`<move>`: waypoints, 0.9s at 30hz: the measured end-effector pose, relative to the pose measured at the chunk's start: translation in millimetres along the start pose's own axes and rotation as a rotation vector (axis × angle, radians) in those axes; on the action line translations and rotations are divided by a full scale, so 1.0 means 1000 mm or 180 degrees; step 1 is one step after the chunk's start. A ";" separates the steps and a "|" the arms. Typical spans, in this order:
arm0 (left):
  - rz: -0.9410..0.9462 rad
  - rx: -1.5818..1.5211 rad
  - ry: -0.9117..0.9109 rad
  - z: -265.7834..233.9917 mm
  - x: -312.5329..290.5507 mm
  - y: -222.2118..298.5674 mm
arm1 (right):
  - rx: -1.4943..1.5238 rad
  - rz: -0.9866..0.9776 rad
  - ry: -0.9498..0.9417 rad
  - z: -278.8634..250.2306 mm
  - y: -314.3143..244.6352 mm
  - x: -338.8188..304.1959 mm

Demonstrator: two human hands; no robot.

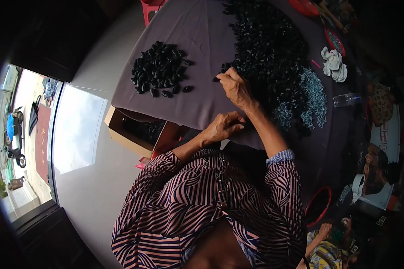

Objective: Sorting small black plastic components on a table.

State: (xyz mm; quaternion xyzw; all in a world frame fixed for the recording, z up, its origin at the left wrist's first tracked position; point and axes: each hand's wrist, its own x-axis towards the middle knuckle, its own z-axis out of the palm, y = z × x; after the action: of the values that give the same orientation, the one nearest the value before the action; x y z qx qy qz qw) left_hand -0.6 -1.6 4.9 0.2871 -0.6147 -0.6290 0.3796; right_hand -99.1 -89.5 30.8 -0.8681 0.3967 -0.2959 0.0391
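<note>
My right hand is over the cloth-covered table, fingers pinched together on a small black piece. Near the table's front edge, my left hand is closed with thumb and forefinger drawn together; whatever they hold is too small to make out. Left of my hands is a small heap of black ridged pieces, like little claw clips. A much larger heap of black pieces spreads behind and right of my right hand. Thin blue-grey bits, like small springs or pins, lie along its right side.
Below the table's left edge stands an open cardboard box with black pieces inside. Toward the right are a crumpled white cloth, a clear plastic bottle and a red-rimmed basket. Another person's hand shows at lower right.
</note>
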 end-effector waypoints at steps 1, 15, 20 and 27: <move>-0.0099 0.0197 -0.0087 0.000 0.000 0.000 | -0.0214 -0.0234 -0.0048 0.004 0.001 0.007; -0.0256 -0.0367 0.0033 -0.003 -0.005 0.004 | 0.1797 0.1132 -0.0332 -0.022 -0.017 -0.017; -0.0431 -0.1328 0.0330 -0.007 -0.007 0.005 | 0.2205 0.1798 -0.0318 -0.047 -0.023 -0.061; -0.0217 -0.1515 0.0457 -0.017 -0.011 0.002 | -0.0557 0.0733 -0.0731 -0.046 -0.046 -0.081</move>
State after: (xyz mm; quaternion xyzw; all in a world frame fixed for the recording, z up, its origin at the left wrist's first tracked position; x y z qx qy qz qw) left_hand 19.3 -1.9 4.1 0.2542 -0.4106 -0.7465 0.4578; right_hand -134.7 7.4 42.9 -0.8450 0.5107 -0.1528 0.0420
